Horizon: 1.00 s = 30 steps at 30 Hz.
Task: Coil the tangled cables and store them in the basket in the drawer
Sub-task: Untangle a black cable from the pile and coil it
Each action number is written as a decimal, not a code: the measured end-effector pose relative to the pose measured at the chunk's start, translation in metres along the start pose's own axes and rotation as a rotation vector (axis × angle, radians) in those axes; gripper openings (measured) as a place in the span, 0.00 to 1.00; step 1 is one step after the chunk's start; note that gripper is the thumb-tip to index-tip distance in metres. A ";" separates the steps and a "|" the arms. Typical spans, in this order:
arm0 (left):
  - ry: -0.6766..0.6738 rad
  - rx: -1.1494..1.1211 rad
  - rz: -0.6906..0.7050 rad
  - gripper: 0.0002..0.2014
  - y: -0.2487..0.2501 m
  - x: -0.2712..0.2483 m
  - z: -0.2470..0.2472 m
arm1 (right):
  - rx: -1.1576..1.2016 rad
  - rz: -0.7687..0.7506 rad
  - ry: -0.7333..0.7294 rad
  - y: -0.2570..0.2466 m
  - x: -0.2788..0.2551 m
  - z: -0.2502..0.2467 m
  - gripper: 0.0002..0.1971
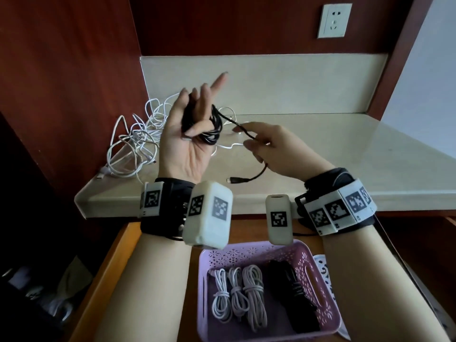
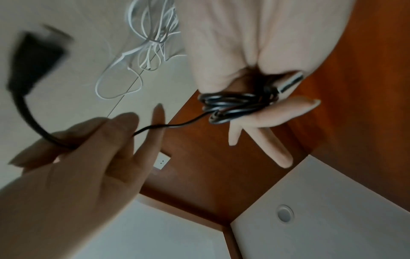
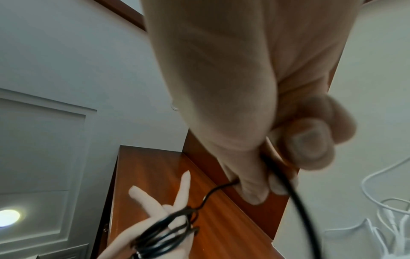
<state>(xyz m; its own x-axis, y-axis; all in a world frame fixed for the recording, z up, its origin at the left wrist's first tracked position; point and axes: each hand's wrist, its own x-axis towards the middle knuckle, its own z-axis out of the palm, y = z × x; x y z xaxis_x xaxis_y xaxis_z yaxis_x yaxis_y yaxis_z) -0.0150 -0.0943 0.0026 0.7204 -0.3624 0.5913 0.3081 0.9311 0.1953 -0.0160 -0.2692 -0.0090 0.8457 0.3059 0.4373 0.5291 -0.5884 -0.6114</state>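
Left hand: the left hand [image 1: 187, 141] is raised palm-up above the countertop [image 1: 320, 154], acting as a spool; the black cable [image 1: 211, 129] is looped several turns round its fingers [image 2: 275, 113], with the thumb pinning a silver-tipped plug [image 2: 290, 82] at the base so the coil cannot slip.

Left fingers: index and middle are extended; the others are bent over the loops.

Right hand: the right hand [image 1: 274, 146] pinches the free run of the same cable between thumb and fingertips [image 3: 255, 191], its remaining fingers curled; judged to be feeding the next turn onto the coil.

Cable direction: the taut span runs roughly level from the coil, across to the right hand, then droops in a curve toward the person, ending in a plug that points left just above the counter edge.

Coil axis: the loops' long axis lies roughly along the left fingers, pointing up and away.

Waiting pile: tangled white cables [image 1: 133, 141] lie on the counter's left rear corner, well apart from the right hand.

Destination: the purple basket [image 1: 318, 275] sits in the open drawer [image 1: 116, 257] below both wrists, already holding 3 white bundles [image 1: 239, 297] and 1 black bundle [image 1: 293, 299], laid side by side with long axes running front to back.

Progress: judged partly done; only a short tail of this cable is left to wrap.
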 end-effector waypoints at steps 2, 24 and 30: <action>0.038 -0.024 0.048 0.29 0.010 0.000 -0.008 | -0.025 0.043 -0.038 0.006 0.000 0.000 0.14; 0.116 1.490 -0.649 0.22 -0.010 -0.019 0.018 | 0.206 -0.051 -0.213 -0.016 -0.015 -0.025 0.09; 0.143 1.473 -0.671 0.24 -0.010 -0.016 0.015 | 0.174 -0.002 -0.260 -0.012 -0.013 -0.023 0.03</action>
<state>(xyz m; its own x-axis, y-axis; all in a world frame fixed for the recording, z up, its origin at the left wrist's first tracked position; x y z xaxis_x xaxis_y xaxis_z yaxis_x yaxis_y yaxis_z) -0.0387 -0.0972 0.0035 0.7836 -0.6200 0.0389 -0.1956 -0.1868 0.9627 -0.0352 -0.2835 0.0080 0.8224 0.5013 0.2690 0.5158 -0.4573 -0.7245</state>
